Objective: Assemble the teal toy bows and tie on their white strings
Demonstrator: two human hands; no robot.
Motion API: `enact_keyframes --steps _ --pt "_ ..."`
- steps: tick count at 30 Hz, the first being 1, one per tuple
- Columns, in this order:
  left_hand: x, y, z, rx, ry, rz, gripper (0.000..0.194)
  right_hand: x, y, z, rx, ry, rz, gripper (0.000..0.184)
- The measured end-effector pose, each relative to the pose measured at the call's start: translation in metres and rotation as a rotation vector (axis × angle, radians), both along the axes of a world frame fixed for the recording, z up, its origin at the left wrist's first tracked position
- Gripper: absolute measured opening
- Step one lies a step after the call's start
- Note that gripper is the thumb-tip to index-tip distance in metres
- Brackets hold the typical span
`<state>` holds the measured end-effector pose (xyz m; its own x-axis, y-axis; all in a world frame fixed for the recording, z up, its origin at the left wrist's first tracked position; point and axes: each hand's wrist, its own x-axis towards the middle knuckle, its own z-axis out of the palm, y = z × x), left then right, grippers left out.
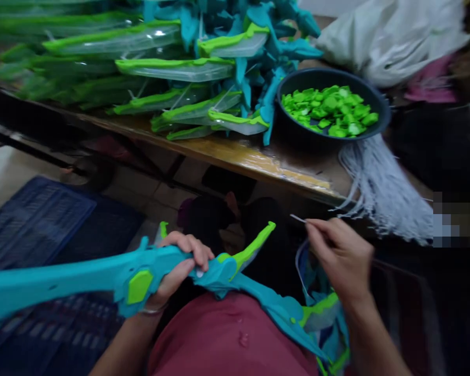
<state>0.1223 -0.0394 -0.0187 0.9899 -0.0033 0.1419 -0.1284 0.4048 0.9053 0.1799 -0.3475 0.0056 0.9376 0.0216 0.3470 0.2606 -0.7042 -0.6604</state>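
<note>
My left hand (180,266) is wrapped round the middle of a long teal and green toy sword (82,277) that lies across my lap, its blade pointing left. A green square piece (140,286) sits on the sword near my wrist. My right hand (340,256) is raised to the right of it, fingers pinched on a thin white cable tie (298,218). Under that hand, more teal and green toy parts (317,318) hang beside my leg.
A wooden table (235,151) ahead carries a heap of bagged green and teal toy swords (160,68), a dark bowl (297,137) of small green pieces (329,110), a bundle of white cable ties (379,188) and a white bag (391,36). A blue crate (31,219) stands on the floor at left.
</note>
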Motion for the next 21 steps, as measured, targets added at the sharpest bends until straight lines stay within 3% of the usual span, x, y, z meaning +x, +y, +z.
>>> enact_keyframes --steps 2,8,15,21 --pt "0.001 0.001 -0.002 0.02 0.003 -0.014 0.019 0.007 0.005 -0.016 -0.005 -0.003 0.065 0.015" --pt "0.002 0.0 -0.004 0.063 -0.002 -0.057 0.016 0.013 0.011 -0.049 -0.006 0.082 0.052 0.018" --pt "0.002 0.0 -0.001 0.043 -0.001 -0.059 0.016 0.015 0.014 -0.075 -0.047 0.104 0.039 0.02" --pt "0.003 0.0 -0.003 0.03 -0.039 -0.075 0.016 0.017 0.014 -0.082 -0.094 0.111 0.021 0.02"
